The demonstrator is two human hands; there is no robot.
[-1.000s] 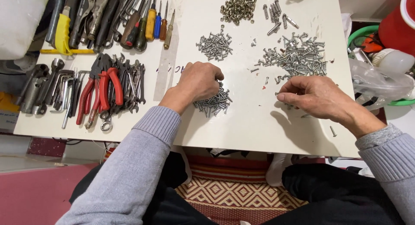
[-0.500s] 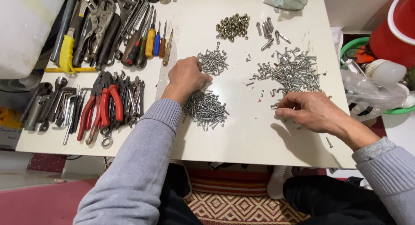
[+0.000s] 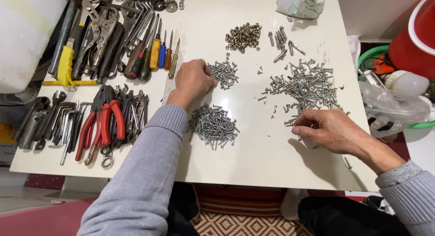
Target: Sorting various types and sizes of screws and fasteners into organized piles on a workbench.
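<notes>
On a white table (image 3: 253, 150) lie sorted heaps of metal fasteners. My left hand (image 3: 194, 79) rests curled at the left edge of a small pile of short screws (image 3: 224, 73); whether it holds a screw is hidden. Just below it lies a larger pile of silver screws (image 3: 213, 124). My right hand (image 3: 331, 129) sits palm down at the lower edge of a big loose heap of mixed screws (image 3: 307, 84), fingertips pinched on the screws there.
Brass-coloured nuts (image 3: 244, 36) and several anchor bolts (image 3: 283, 40) lie at the back. Screwdrivers (image 3: 156, 52), wrenches and red-handled pliers (image 3: 103, 122) fill the table's left side. A white bag (image 3: 301, 2) sits at the far edge; a red bucket (image 3: 414, 34) and clear plastic bag (image 3: 393, 104) are right.
My left hand left the near screw pile and moved up to the small pile behind it. The right hand stayed at the big heap's lower edge.
</notes>
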